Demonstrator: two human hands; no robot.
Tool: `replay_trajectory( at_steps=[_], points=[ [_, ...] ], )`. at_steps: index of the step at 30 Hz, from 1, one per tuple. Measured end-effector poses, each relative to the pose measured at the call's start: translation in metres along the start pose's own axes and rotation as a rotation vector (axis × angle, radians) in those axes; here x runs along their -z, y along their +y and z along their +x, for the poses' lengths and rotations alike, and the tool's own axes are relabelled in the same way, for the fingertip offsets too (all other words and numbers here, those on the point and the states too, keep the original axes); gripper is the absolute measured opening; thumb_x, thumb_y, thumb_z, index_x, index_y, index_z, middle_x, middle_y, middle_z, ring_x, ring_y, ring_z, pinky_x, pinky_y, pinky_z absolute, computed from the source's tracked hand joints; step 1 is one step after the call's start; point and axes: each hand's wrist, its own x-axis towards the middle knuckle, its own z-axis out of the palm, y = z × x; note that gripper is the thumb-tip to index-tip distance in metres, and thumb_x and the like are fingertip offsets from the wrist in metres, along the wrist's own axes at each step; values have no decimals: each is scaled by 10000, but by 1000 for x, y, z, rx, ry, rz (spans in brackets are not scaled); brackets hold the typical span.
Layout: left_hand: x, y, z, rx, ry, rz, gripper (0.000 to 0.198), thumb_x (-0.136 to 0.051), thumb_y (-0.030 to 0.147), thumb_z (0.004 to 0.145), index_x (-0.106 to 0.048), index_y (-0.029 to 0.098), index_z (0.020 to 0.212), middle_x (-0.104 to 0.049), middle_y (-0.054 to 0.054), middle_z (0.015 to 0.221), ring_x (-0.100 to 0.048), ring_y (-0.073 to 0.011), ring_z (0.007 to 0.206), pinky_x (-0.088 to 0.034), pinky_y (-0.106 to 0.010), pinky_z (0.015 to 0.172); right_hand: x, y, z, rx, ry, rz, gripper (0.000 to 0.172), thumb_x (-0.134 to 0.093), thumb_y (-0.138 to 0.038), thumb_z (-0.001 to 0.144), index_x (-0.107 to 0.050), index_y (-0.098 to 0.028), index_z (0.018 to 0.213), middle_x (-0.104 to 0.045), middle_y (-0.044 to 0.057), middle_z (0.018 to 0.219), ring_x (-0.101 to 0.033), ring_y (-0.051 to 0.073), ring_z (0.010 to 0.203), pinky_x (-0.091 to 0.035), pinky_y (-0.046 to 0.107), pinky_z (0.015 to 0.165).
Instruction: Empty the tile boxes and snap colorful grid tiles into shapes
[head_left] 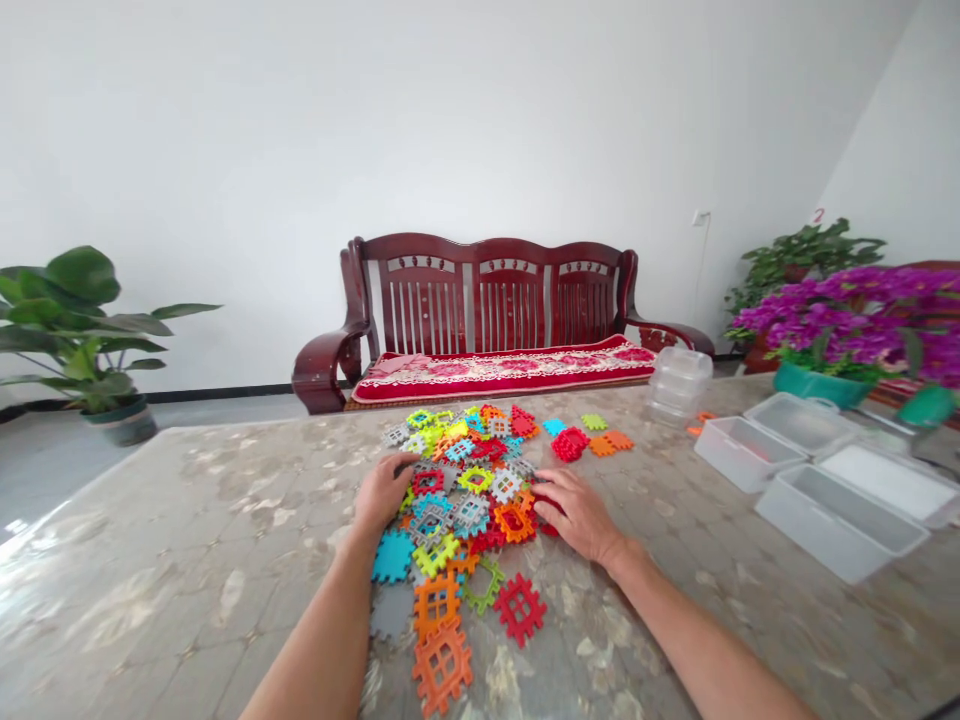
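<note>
A heap of colourful interlocking plastic tiles lies in front of me, in red, orange, yellow-green, blue and grey, many with window-like cut-outs. My left hand rests against the heap's left side, its fingers curved along the edge and partly hidden. On the opposite side, my right hand touches the heap with fingers spread apart. Neither hand grips a tile. Nearest me lie an orange window tile and a red window tile. A solid blue tile sits below my left hand.
Behind the heap is a small stack of red tiles beside loose orange tiles. Clear plastic boxes stand open at the right, near stacked clear containers. Purple flowers stand beyond. A wooden bench faces the table.
</note>
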Motion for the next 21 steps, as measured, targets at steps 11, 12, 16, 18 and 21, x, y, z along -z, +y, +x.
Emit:
replay_trajectory(
  at_steps=[11,12,16,18,21],
  points=[
    [0,-9,5,62,-1,-171,401,-536,361,739,-728,216,1061,-760,-33,1079,-671,-235,1050,-476,-352,1005,-7,-13,21,-110,59,210,46,-713,-208,793,-738,-238,768,-750,42,1021,-642,222,1002,-456,382,933],
    [1,-9,5,62,-10,-192,410,-548,367,725,-731,210,1056,-760,-38,1083,-672,-238,1050,-477,-356,1008,-9,-14,23,-136,62,223,54,-723,-190,763,-728,-236,734,-752,42,1011,-644,224,992,-454,381,927],
    [7,-7,3,64,-42,-269,436,-612,401,663,-746,202,1027,-762,-45,1101,-672,-255,1065,-474,-372,1027,-10,-14,25,-203,66,272,89,-700,-166,728,-695,-227,664,-754,39,968,-647,226,965,-444,379,921],
    [10,-7,-1,76,-41,-291,450,-643,426,638,-752,203,1014,-762,-50,1104,-670,-273,1069,-469,-397,1037,-7,-10,26,-202,83,289,71,-684,-188,737,-690,-224,675,-749,41,945,-644,226,950,-446,379,917],
    [14,-9,-11,99,-14,-304,506,-651,453,639,-744,197,1065,-738,-73,1176,-641,-298,1136,-425,-428,1083,2,0,26,-185,135,336,63,-657,-256,768,-691,-219,732,-731,46,885,-648,218,880,-485,348,840]
  ],
)
